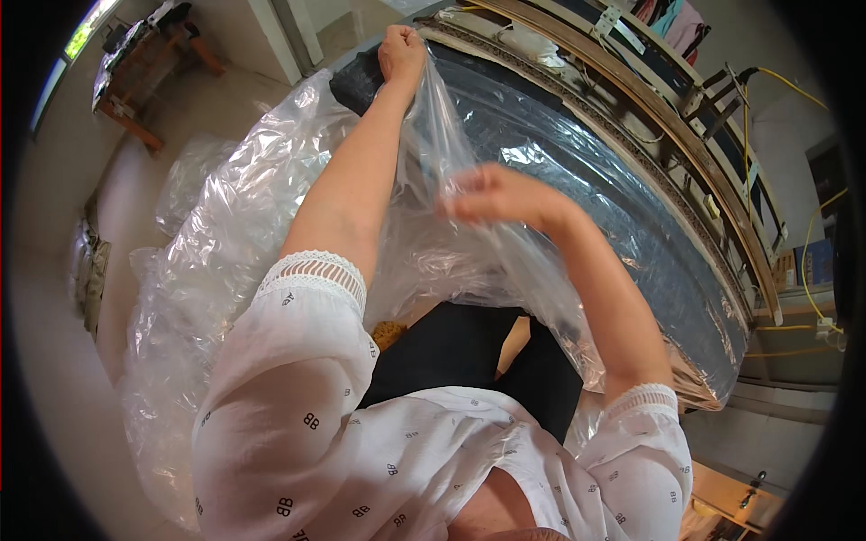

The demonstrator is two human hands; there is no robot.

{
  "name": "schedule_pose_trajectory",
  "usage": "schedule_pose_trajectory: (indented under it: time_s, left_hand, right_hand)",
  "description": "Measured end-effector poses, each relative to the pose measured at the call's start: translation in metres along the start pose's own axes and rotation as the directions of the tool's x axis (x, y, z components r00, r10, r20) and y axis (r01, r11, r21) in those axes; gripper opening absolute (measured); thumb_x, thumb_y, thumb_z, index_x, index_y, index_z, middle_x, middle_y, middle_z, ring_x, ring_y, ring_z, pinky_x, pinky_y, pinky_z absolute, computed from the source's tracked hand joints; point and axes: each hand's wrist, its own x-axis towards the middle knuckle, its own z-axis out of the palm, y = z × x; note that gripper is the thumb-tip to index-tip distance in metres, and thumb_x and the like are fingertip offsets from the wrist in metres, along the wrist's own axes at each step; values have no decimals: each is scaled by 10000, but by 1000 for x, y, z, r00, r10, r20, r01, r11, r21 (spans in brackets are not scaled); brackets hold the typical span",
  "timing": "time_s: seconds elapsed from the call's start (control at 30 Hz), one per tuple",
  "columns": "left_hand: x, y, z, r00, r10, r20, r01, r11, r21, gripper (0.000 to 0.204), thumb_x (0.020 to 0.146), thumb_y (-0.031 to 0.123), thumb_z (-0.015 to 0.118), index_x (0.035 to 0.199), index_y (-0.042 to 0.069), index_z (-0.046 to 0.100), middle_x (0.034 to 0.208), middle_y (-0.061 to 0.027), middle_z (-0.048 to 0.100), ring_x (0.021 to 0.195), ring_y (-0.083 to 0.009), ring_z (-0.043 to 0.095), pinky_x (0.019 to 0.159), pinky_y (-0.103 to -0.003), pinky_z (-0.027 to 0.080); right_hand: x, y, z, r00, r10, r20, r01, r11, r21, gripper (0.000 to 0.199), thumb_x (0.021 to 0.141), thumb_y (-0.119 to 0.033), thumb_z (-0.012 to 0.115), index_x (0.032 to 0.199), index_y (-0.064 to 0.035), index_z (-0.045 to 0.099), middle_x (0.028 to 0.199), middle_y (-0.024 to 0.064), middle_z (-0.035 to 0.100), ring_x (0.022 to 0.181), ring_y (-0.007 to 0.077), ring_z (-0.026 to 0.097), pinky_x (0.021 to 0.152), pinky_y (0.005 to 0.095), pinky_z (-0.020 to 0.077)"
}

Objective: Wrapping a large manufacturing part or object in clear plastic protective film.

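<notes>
1. We see two hands, both clamped on one clear plastic sheet (505, 171).
2. Our left hand (402, 50) is stretched far out, its fist closed on the sheet's far edge.
3. Our right hand (492, 197) is nearer to us and pinches the same sheet.
4. The sheet lies draped over one dark mattress (361, 77).
5. More crumpled plastic (194, 298) is heaped on the floor at our left, and one wooden table (144, 63) stands beyond it.
</notes>
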Motion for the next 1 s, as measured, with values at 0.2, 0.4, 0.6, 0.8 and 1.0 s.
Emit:
schedule_pose_trajectory:
  time_s: [0.2, 0.4, 0.6, 0.8, 1.0]
  left_hand:
    - [-4, 3, 1, 998, 51, 31, -49, 996, -78, 131, 800, 183, 517, 829, 58, 539, 748, -158, 601, 746, -333, 588, 689, -418, 448]
    - [3, -1, 1, 990, 50, 132, -56, 997, 44, 242, 827, 266, 505, 911, 50, 571, 890, -149, 587, 855, -307, 555, 774, -394, 428]
    - [41, -48, 1, 942, 267, 204, -312, 921, 234, 304, 849, 292, 532, 1010, 39, 579, 997, -140, 608, 927, -288, 570, 819, -360, 431]
    - [2, -10, 30, 854, 358, 378, -450, 873, 189, 251, 866, 220, 512, 1005, 18, 567, 986, -166, 587, 931, -314, 553, 822, -361, 422]
    - [40, -55, -25, 927, 190, 323, -325, 836, 443, 376, 859, 330, 470, 1035, 15, 575, 1008, -175, 598, 935, -327, 569, 803, -393, 436]
  right_hand:
    - [-226, 20, 25, 815, -397, -422, 555, 744, 372, 361, 792, -305, 594, 1006, -16, 558, 875, 87, 552, 813, 154, 532, 756, 323, 437]
    - [-452, 60, 93, 369, -121, -922, 475, 877, 75, 346, 793, -220, 572, 1055, 4, 542, 951, 78, 558, 878, 167, 535, 805, 312, 426]
    - [-653, 39, 227, -393, 108, -913, -212, 956, 204, 338, 775, -114, 548, 1089, 12, 542, 999, 49, 573, 930, 166, 539, 837, 279, 412]
    - [-749, 11, 129, -192, -530, -826, -871, -295, 392, 350, 766, -182, 518, 1097, -76, 558, 974, 104, 575, 897, 285, 567, 768, 374, 459]
    - [-569, 103, 62, -210, -577, -790, -965, 252, 73, 471, 712, -330, 692, 1069, -90, 499, 1045, 105, 535, 966, 269, 530, 829, 357, 425]
